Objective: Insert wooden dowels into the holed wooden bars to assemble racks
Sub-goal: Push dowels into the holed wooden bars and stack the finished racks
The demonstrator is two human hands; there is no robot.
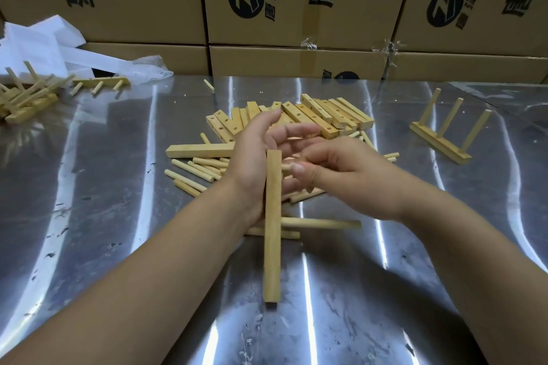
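Your left grip point(261, 157) and right grip point(341, 178) are bare, and so are both forearms point(166, 249) behind them, as far as the view reaches. The thumbnail point(297, 168) on your right grip is cut short and rounded.

A scratched steel table point(112, 201) is spreading beneath and all around the grip, throwing back long white streaks of light. Beyond the grip, stacked cardboard boxes point(296, 62) printed with dark logos are walling off the far edge. Far left of the grip, white wrapping point(38, 41) is lying crumpled against them.
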